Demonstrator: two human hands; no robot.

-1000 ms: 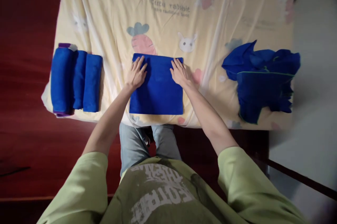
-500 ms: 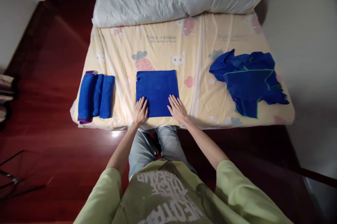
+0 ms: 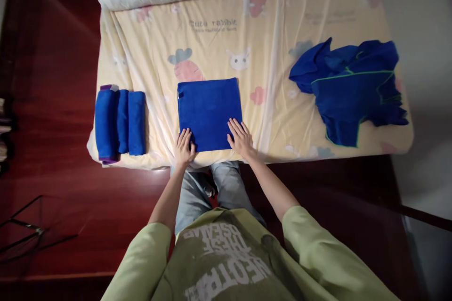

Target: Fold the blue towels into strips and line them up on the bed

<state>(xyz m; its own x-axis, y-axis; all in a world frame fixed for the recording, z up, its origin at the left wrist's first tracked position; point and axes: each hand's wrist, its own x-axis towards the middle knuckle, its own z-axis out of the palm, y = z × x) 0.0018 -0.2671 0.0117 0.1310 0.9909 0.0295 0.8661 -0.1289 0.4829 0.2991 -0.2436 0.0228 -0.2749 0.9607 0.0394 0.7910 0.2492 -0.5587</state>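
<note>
Both hands, left hand [image 3: 184, 146] and right hand [image 3: 240, 138], lie flat with fingers spread on the near edge of the folded blue towel [image 3: 209, 112], mid-bed [image 3: 247, 32]. Looks like smoothing; rolling would need a grip first.

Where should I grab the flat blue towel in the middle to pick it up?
Probably grip the folded blue towel by its two near corners, coming from the bed's front edge. It lies flat and square, and the left hand and right hand rest flat there.
</note>
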